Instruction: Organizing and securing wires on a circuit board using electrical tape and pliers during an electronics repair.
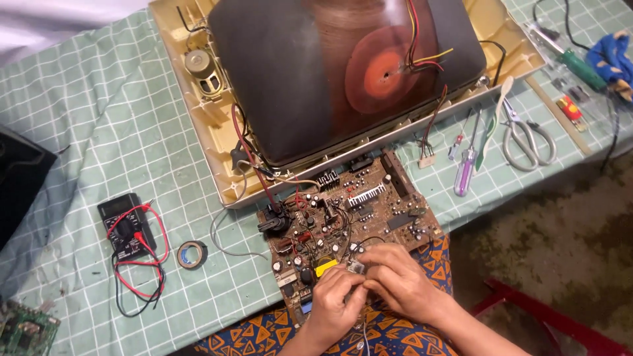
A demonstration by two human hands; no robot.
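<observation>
A brown circuit board (356, 211) full of components lies at the table's near edge, wired to an opened old television set (330, 72) lying face down in its beige shell. My left hand (335, 304) and my right hand (403, 280) meet at the board's near edge. Their fingertips pinch a small silvery component (357, 267) between them, next to a yellow part (325, 267). Which hand actually grips it I cannot tell for sure; both touch it.
A black multimeter (124, 227) with red and black leads and a roll of tape (192, 254) lie at left. Screwdrivers (467, 161), scissors (525, 138) and other tools lie at right. A second green board (26, 328) sits at bottom left. A red stool frame (547, 316) stands on the floor.
</observation>
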